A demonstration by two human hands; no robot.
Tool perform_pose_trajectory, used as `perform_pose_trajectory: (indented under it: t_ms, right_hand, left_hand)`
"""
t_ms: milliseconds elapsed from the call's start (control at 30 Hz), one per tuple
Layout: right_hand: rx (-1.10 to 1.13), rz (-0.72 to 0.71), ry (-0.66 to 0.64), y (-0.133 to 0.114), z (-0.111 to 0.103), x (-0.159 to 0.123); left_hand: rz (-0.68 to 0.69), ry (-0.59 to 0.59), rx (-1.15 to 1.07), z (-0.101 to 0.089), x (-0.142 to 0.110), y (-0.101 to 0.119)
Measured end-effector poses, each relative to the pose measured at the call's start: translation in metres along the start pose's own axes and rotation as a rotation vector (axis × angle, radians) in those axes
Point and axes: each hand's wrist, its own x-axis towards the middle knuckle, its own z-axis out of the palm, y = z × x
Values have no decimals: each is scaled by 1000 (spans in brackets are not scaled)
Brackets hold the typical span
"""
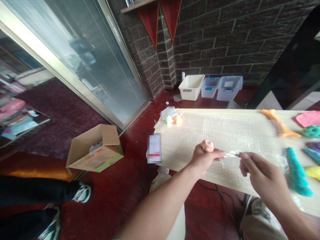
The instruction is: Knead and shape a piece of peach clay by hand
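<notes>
Over the table, my left hand [202, 157] is closed, with thumb and finger pinching one end of a thin strip of clear plastic [231, 154]. A small pale pink lump [209, 146] shows at the top of this hand; I cannot make out whether it is held. The other end of the strip is pinched by my right hand [262, 175]. Below both hands, a sheet of bubble wrap [225, 130] lies flat across the table. To the right of my right hand is a long teal bumpy piece [297, 171].
On the table [170, 155] are an orange piece [280, 123], a pink piece [308, 118], small plastic bags [171, 115] and a blurred phone-like rectangle [154, 148]. An open cardboard box [96, 153] and plastic bins [191, 88] stand on the floor. Another person's shoe [83, 192] is at left.
</notes>
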Motion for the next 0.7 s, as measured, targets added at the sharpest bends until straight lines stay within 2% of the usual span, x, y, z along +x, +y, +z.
perform_pose_trajectory:
  t_ms: [67,167,233,300,433,500,633,700]
  right_hand:
    - [29,16,29,-1,5,-4]
    - [81,44,66,-4,15,-7]
    - [106,69,91,-5,18,-6]
    - [110,79,97,-5,17,-3]
    - [153,42,6,0,12,4]
    - [185,57,6,2,12,7]
    - [166,95,125,-2,16,8]
    - [176,82,145,-7,19,9]
  left_hand:
    - [-14,76,-71,-2,-1,3]
    - [51,166,-145,-3,0,4]
    - [93,153,-86,-3,0,4]
    - [104,85,10,-1,-2,3]
    - [48,-52,87,-1,-3,0]
    - [42,-47,89,-3,-1,-3]
    - [67,33,77,-7,4,-7]
    - [82,42,85,-6,5,-6]
